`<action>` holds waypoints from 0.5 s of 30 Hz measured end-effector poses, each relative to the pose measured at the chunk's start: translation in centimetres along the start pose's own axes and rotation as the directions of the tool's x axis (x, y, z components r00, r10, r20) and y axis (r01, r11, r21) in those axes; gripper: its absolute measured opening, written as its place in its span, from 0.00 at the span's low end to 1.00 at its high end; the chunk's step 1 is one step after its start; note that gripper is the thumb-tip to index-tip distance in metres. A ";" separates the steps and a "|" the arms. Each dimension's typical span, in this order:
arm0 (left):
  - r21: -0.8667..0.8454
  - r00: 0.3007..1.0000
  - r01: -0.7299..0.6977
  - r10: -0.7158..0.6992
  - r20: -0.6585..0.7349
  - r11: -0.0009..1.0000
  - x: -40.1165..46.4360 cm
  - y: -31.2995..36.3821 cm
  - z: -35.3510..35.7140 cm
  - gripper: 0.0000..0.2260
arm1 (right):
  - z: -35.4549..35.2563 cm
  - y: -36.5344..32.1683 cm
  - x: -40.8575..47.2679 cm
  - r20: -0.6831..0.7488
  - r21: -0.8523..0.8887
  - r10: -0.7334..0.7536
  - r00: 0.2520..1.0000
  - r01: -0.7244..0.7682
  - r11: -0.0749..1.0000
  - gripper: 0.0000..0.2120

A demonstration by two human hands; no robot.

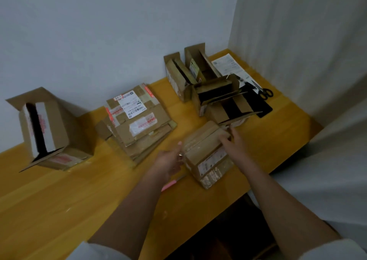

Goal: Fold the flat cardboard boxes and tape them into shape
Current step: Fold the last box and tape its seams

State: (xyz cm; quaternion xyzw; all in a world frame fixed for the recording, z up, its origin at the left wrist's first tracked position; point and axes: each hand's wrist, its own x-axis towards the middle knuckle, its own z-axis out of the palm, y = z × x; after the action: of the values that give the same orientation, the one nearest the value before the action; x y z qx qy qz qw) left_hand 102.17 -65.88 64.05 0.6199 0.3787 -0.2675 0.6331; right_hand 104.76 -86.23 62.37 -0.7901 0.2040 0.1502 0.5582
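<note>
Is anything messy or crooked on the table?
Yes. The stack of flat boxes is fanned out unevenly, its layers sticking out at the near edges. The big box on the left leans over on its side, flaps open. Black scissors lie loose near the table's far right corner.

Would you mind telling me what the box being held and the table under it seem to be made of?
The box looks like brown cardboard, matte, with glossy clear tape strips that catch light and a white paper label. The table appears to be yellow-toned wood or wood-look laminate, smooth, with faint plank lines; which one I cannot tell.
</note>
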 end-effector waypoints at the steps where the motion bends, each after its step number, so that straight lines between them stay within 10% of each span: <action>1: -0.022 1.000 -0.017 0.017 -0.009 1.000 0.3 0.0 0.4 0.15 | 0.0 0.2 0.6 0.030 -0.005 0.018 0.999 -0.018 1.000 0.33; 15: -0.245 0.995 -0.090 0.075 -0.070 0.965 1.8 -2.9 1.2 0.07 | 0.9 5.7 -2.1 -0.258 -0.156 -0.092 0.962 0.053 0.986 0.18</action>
State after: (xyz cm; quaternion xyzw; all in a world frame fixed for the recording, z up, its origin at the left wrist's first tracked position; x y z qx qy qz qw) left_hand 101.05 -67.08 60.81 0.5589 0.4019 -0.1731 0.7044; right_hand 100.09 -86.71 58.39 -0.8492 0.2358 0.0376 0.4710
